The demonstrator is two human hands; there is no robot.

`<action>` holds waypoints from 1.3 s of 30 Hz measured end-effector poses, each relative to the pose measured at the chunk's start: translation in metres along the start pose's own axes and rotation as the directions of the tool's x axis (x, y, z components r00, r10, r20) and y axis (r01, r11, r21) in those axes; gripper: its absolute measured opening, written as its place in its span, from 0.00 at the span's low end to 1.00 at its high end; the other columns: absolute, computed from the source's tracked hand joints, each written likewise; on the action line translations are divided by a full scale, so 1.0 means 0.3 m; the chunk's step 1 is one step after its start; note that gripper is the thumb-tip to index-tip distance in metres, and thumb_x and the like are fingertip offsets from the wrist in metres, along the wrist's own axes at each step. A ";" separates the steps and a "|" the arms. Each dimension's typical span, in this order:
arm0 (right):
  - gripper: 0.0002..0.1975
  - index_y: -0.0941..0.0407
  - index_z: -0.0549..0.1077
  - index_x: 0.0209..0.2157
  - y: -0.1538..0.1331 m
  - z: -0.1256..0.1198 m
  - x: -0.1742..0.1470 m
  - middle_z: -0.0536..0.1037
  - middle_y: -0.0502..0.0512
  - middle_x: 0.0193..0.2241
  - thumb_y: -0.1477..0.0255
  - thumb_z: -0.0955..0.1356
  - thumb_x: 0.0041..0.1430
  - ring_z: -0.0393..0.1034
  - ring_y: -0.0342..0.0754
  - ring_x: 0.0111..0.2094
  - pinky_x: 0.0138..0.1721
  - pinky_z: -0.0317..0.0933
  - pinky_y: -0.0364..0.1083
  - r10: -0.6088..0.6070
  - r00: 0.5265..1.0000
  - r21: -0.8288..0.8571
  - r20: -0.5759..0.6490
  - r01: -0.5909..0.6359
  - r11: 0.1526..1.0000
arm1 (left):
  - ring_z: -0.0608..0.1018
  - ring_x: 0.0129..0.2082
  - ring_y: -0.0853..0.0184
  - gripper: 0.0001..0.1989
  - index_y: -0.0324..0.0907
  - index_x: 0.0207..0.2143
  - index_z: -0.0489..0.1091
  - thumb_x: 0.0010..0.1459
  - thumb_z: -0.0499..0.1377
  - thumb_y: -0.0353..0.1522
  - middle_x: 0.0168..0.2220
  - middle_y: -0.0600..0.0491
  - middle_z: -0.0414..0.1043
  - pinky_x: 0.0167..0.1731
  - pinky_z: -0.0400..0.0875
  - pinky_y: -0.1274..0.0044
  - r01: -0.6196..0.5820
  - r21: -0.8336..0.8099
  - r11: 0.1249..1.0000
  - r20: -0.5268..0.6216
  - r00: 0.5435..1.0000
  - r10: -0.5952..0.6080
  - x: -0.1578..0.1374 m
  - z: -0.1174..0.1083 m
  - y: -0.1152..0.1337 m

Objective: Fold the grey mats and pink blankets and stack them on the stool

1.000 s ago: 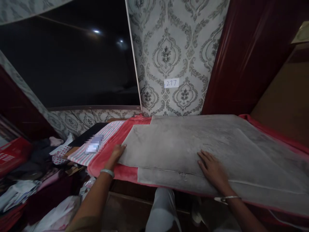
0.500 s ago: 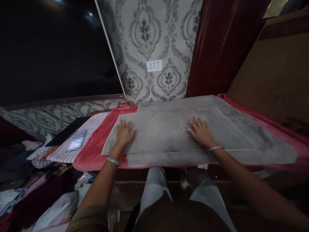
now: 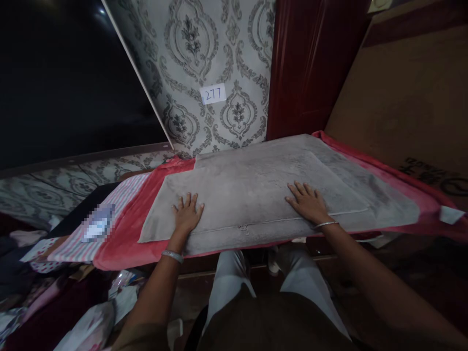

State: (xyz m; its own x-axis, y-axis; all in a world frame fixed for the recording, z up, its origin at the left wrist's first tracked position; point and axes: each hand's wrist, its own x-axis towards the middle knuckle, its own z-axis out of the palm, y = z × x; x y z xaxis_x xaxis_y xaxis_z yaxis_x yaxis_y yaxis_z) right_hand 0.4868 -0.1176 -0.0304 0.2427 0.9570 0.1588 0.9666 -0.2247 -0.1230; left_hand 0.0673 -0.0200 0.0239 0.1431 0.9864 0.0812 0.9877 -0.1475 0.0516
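Wall [image 3: 208, 48]: at the top of the frame, white with gray leafy swirls.
TV [image 3: 66, 87]: big and black, filling the upper left of the frame, with a small light shining on its screen.
Box [image 3: 409, 83]: brown, at the upper right of the frame, with some black print low down on its side.
Red blanket [image 3: 124, 236]: spread out flat, peeking out at the left and right ends of the middle of the frame.
Gray cloth [image 3: 237, 190]: lying flat on top of the red blanket, right in the middle of the frame, in layers. The top layer sticks out past the lower one on the left.
Striped cloth [image 3: 127, 192]: left of the frame, next to the red part. Something on it is too blurry to tell.
Left hand [image 3: 187, 214]: flat on the gray cloth, left of the middle, fingers spread wide.
Right hand [image 3: 308, 201]: flat on the gray cloth too, right of the middle, fingers a bit apart.
Paper [image 3: 213, 93]: small and white, up on the wall, saying 277.
Bangles: one on each wrist, a thick one [image 3: 172, 256] and a thin one [image 3: 326, 224].
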 end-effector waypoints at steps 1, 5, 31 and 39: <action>0.34 0.51 0.54 0.70 0.007 -0.004 -0.001 0.49 0.58 0.71 0.51 0.50 0.70 0.43 0.66 0.69 0.63 0.46 0.71 0.002 1.000 0.003 0.006 -0.002 1.000 | 0.45 0.72 0.43 0.33 0.45 0.72 0.48 0.68 0.43 0.46 0.73 0.48 0.42 0.65 0.42 0.45 0.023 -0.003 1.000 0.002 1.000 -0.023 -0.004 -0.002 0.002; 0.34 0.52 0.53 0.71 0.091 -0.023 -0.006 0.49 0.57 0.71 0.52 0.51 0.70 0.42 0.63 0.70 0.65 0.44 0.69 -0.039 0.997 0.008 0.060 0.039 0.999 | 0.45 0.72 0.42 0.34 0.45 0.72 0.47 0.68 0.42 0.47 0.74 0.48 0.40 0.65 0.42 0.43 0.072 -0.009 0.997 0.008 0.997 -0.072 -0.014 -0.002 -0.001; 0.30 0.50 0.51 0.71 -0.014 -0.114 0.156 0.46 0.56 0.72 0.57 0.55 0.72 0.38 0.58 0.71 0.68 0.40 0.62 -0.128 0.988 0.076 0.086 0.122 0.990 | 0.47 0.72 0.45 0.34 0.44 0.72 0.47 0.68 0.35 0.45 0.73 0.46 0.42 0.64 0.46 0.45 0.136 0.011 0.991 -0.040 0.990 -0.136 0.032 0.011 -0.039; 0.31 0.51 0.51 0.71 0.197 -0.103 0.156 0.46 0.54 0.72 0.57 0.54 0.72 0.38 0.60 0.71 0.67 0.40 0.63 0.139 0.987 -0.003 0.075 -0.139 0.990 | 0.49 0.72 0.48 0.34 0.45 0.72 0.46 0.67 0.33 0.45 0.74 0.49 0.41 0.64 0.49 0.48 0.148 0.082 0.986 -0.038 0.989 -0.145 0.041 0.027 -0.059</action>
State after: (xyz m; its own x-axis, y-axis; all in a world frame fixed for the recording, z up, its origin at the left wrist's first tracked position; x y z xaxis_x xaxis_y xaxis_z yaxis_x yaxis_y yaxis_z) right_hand 0.5578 -0.0917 0.0002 0.3674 0.9277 0.0661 0.9238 -0.3558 -0.1412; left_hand 0.0522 -0.0048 0.0158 -0.0041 0.9939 0.1101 0.9998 0.0062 -0.0192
